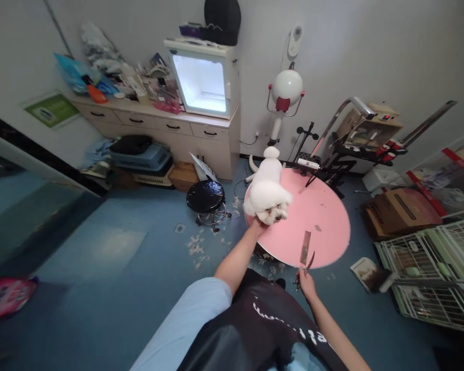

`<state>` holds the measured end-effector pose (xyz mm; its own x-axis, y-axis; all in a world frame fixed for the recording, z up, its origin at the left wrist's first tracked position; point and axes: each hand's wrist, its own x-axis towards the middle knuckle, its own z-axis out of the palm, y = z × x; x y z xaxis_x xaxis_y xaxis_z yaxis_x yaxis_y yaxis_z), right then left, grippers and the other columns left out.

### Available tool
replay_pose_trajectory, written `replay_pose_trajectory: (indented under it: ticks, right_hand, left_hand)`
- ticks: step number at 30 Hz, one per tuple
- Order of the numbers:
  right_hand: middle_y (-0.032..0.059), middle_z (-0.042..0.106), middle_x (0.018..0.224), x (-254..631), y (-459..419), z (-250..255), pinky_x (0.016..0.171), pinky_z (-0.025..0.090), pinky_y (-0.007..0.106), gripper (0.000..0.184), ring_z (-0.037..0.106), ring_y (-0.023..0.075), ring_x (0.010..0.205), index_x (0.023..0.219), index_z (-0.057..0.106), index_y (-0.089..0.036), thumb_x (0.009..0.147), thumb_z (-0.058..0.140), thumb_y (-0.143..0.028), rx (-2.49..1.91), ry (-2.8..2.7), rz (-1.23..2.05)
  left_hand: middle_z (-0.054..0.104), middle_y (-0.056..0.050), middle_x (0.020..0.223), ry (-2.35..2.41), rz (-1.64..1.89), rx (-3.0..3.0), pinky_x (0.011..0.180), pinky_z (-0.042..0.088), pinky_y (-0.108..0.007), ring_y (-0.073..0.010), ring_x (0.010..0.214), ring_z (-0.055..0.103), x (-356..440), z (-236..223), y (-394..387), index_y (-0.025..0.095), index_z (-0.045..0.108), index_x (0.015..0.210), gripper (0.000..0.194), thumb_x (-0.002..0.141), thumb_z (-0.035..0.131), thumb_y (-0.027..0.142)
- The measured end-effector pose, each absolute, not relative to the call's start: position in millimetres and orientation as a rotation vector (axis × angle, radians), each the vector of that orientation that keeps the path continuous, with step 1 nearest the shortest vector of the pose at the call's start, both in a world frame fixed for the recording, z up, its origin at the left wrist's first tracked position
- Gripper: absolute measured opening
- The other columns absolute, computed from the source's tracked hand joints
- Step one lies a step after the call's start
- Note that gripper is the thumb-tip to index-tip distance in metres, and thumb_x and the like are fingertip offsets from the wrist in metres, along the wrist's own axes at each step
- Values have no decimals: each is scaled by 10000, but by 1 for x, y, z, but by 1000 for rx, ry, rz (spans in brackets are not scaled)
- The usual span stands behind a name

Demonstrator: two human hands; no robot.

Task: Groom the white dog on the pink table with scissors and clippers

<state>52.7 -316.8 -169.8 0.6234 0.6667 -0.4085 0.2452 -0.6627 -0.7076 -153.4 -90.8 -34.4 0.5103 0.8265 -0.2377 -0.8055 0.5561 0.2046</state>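
Note:
A fluffy white dog (270, 193) stands on the left part of a round pink grooming table (328, 221), its head toward me. My left hand (260, 225) holds the dog under its chin, with the fingers mostly hidden by fur. Near the table's front edge, my right hand (306, 281) is closed on a pair of curved scissors (311, 260), their blades pointing away from me. A metal comb (305, 247) lies just beyond that hand; whether the fingers also touch it I cannot tell.
Behind the table stand a white lamp-like dryer (287, 86) and a bent metal arm (340, 111). A black stool (206, 196) is to the left. Wire cages (429, 273) and a cardboard box (402, 211) are at right. White fur clippings (196, 245) litter the blue floor.

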Motion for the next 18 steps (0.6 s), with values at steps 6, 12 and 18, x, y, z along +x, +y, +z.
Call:
replay_pose_trajectory:
  ticks: [6, 12, 18]
  right_hand:
    - [10, 594, 551, 49, -317, -172, 504, 419, 264, 531, 551, 153, 464, 632, 485, -243, 762, 598, -746, -2165, -677, 1036]
    - [-46, 489, 480, 49, -300, -159, 445, 344, 245, 517, 468, 124, 405, 660, 486, -250, 690, 659, -736, -2152, -718, 1119]
    - [-73, 435, 462, 37, -275, -141, 455, 364, 256, 429, 439, 118, 409, 636, 445, -263, 682, 722, -588, -2173, -822, 1092]
  left_hand:
    - [660, -77, 813, 415, 1027, -75, 505, 411, -225, -157, 639, 601, -157, -41, -88, 129, 632, 920, 271, 1028, 384, 147]
    - [699, -84, 894, 288, 1043, -132, 590, 499, -235, -177, 728, 665, -149, -54, -70, 129, 634, 942, 140, 1011, 513, 125]
    - [711, -104, 1010, 190, 942, -242, 723, 578, -251, -184, 838, 699, -123, -61, -50, 136, 677, 1071, 175, 910, 641, 80]
